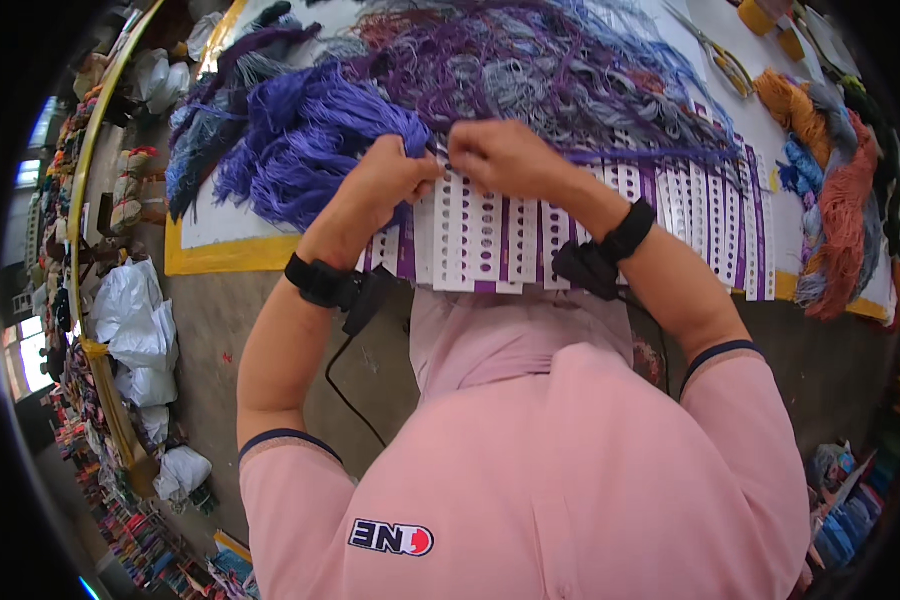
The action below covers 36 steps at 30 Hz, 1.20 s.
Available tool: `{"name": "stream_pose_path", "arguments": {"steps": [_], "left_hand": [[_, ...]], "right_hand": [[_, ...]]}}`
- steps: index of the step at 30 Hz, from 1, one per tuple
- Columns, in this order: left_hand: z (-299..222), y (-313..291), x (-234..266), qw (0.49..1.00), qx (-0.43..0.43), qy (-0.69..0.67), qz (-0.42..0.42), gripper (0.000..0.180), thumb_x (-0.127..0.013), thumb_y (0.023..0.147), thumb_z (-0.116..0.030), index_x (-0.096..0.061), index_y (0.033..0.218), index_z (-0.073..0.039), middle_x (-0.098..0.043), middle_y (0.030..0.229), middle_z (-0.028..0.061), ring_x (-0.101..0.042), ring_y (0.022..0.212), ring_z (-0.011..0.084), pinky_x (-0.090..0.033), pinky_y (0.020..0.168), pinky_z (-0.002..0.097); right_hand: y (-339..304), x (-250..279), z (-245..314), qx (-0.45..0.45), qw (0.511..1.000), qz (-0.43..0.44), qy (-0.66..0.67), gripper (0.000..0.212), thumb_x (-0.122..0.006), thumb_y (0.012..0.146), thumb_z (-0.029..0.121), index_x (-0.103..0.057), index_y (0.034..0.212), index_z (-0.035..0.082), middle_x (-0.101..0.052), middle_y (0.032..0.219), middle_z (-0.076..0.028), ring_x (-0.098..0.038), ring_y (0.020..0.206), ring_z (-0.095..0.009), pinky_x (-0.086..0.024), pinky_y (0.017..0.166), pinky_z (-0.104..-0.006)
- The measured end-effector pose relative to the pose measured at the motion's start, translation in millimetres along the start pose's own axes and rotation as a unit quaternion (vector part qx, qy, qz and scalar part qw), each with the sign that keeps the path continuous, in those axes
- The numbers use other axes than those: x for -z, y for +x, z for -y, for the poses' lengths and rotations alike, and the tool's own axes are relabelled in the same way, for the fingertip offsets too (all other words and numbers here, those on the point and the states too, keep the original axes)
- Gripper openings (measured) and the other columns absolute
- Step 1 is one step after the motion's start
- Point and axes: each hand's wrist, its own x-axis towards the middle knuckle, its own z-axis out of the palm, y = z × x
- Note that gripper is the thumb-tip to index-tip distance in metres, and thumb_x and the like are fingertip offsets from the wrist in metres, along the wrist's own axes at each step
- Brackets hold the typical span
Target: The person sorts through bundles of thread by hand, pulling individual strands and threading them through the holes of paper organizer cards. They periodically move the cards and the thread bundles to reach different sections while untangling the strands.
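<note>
My left hand (398, 178) is closed at the gathered end of a violet-blue skein of thread (315, 125), which spreads out to its left over the table. Beside it, fingers curled in a pinch, is my right hand (510, 158); what lies between its fingertips is too small to make out. Both hands are above a row of white and purple cards (485, 235) punched with lines of holes. Several dark purple strands (660, 156) run across the cards to the right of my right hand.
A tangled heap of purple, grey and blue threads (530, 70) covers the table's far side. Scissors (725, 65) lie at far right, near orange and rust-coloured skeins (848, 210). The white table has a yellow edge (235, 257). White plastic bags (135, 315) hang at left.
</note>
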Motion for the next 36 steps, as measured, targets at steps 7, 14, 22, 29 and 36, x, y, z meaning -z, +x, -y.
{"name": "stream_pose_path", "arguments": {"steps": [7,14,22,29,36], "left_hand": [[5.2,-4.6,2.5,0.99,0.014,-0.132,0.056,0.005,-0.061,0.083,0.001,-0.06,0.087,-0.001,-0.058,0.069,0.0019,-0.055,0.057,0.0086,-0.04,0.049,0.0221],[3.0,-5.7,3.2,0.982,-0.059,0.165,-0.07,0.004,-0.062,0.083,-0.003,-0.065,0.084,-0.001,-0.061,0.068,0.0004,-0.054,0.053,0.0075,-0.04,0.049,0.0227],[7.3,-9.8,27.4,0.997,0.012,-0.072,-0.006,0.01,-0.067,0.086,-0.01,-0.065,0.085,-0.001,-0.068,0.081,0.0077,-0.053,0.058,0.0067,-0.041,0.048,0.0216],[8.4,-14.9,17.4,0.965,0.004,-0.243,0.094,0.011,-0.066,0.089,-0.011,-0.06,0.091,-0.003,-0.057,0.07,0.0001,-0.047,0.057,0.0046,-0.034,0.049,0.0176],[-5.7,18.6,135.4,0.955,-0.042,-0.288,-0.063,0.01,-0.064,0.089,-0.008,-0.058,0.083,-0.002,-0.056,0.073,0.0022,-0.048,0.054,0.0079,-0.042,0.053,0.0239]], "right_hand": [[-1.7,-4.8,10.1,-0.05,0.994,0.007,-0.093,0.015,-0.057,0.081,0.021,-0.066,0.091,0.014,-0.068,0.08,-0.012,-0.066,0.079,-0.035,-0.05,0.07,-0.0469],[-2.3,-3.5,9.2,-0.082,0.995,0.005,-0.05,0.017,-0.057,0.085,0.021,-0.065,0.091,0.009,-0.068,0.08,-0.015,-0.065,0.08,-0.037,-0.05,0.071,-0.0473],[-9.2,-2.5,13.8,-0.046,0.998,0.006,-0.052,0.015,-0.061,0.086,0.018,-0.063,0.087,0.004,-0.067,0.075,-0.015,-0.067,0.071,-0.03,-0.049,0.064,-0.0389],[1.1,4.5,13.6,-0.126,0.988,0.043,0.079,0.022,-0.063,0.085,0.028,-0.07,0.081,0.008,-0.069,0.072,-0.009,-0.067,0.067,-0.025,-0.051,0.067,-0.0375],[-0.7,8.0,15.8,-0.141,0.988,0.068,-0.002,0.022,-0.056,0.092,0.015,-0.066,0.077,0.002,-0.067,0.062,-0.005,-0.066,0.054,-0.012,-0.05,0.054,-0.0259]]}}
